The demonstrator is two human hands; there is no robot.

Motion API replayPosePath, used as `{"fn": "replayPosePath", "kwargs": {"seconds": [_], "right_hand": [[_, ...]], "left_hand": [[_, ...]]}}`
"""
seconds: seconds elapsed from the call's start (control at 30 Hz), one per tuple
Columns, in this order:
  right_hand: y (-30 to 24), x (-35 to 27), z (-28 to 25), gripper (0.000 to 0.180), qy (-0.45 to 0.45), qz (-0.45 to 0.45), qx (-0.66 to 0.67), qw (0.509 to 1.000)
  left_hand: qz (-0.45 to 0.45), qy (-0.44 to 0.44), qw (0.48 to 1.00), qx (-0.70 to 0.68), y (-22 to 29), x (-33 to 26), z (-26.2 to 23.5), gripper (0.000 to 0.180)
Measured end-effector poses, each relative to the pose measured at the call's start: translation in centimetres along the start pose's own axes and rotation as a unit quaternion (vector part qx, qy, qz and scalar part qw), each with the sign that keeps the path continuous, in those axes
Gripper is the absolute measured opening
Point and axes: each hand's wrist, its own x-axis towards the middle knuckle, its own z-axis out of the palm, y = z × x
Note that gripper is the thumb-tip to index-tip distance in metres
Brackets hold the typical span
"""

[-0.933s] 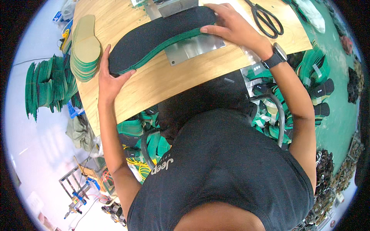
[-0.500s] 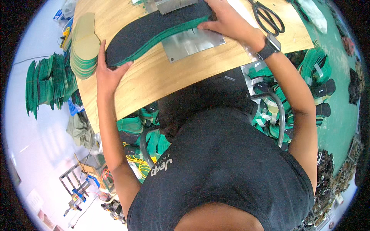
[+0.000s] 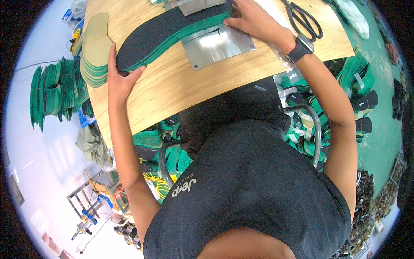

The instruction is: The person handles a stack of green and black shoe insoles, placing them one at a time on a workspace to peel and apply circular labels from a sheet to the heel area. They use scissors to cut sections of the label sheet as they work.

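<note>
A stack of insoles [image 3: 164, 32], black on top with green edges, lies slantwise across the wooden table. At its near left end my left hand [image 3: 120, 84] is cupped round the tip, thumb along the lower edge and fingers on the outer side. My right hand [image 3: 255, 21] holds the far right end, its thumb against the green edge; some of its fingertips are cut off by the top of the picture. A shiny metal plate [image 3: 220, 46] lies partly under the stack. Another metal piece [image 3: 202, 6] touches the stack's upper side.
Beige insoles with green edges [image 3: 95, 41] are fanned out left of my left hand. Black-handled scissors [image 3: 305, 22] lie at the table's right. Green insole bundles [image 3: 56, 93] are piled beyond the left edge; more bundles [image 3: 360, 75] lie at the right. A metal armrest [image 3: 318, 134] curves beside me.
The insole stack has shifted slightly left relative to the metal plate, with both hands staying at its ends. The whole view has also moved a little.
</note>
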Motion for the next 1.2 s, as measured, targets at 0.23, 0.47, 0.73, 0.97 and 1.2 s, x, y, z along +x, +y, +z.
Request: {"fn": "replayPosePath", "kwargs": {"seconds": [0.23, 0.47, 0.73, 0.97, 1.2], "right_hand": [[-0.4, -0.8, -0.1, 0.069, 0.004, 0.004, 0.016, 1.0], [-0.1, -0.8, -1.4, 0.062, 0.054, -0.062, 0.03, 0.996], [3.2, -3.3, -7.6, 0.031, 0.155, -0.023, -0.105, 0.982], [1.8, -3.7, -4.1, 0.023, 0.046, -0.08, -0.269, 0.959], [1.7, -4.0, -4.2, 0.014, 0.105, -0.074, -0.251, 0.959]], "left_hand": [[-0.022, -0.006, 1.0, -0.007, 0.6, -0.7, -0.3, 0.099], [-0.001, -0.013, 1.0, -0.006, 0.4, -1.7, -1.0, 0.09], [-0.027, 0.142, 0.985, -0.099, 2.0, -6.3, -2.0, 0.056], [-0.006, 0.054, 0.984, -0.172, 7.3, -5.6, 3.8, 0.024], [-0.016, -0.099, 0.961, -0.256, 12.5, -1.9, 12.1, 0.02]]}}
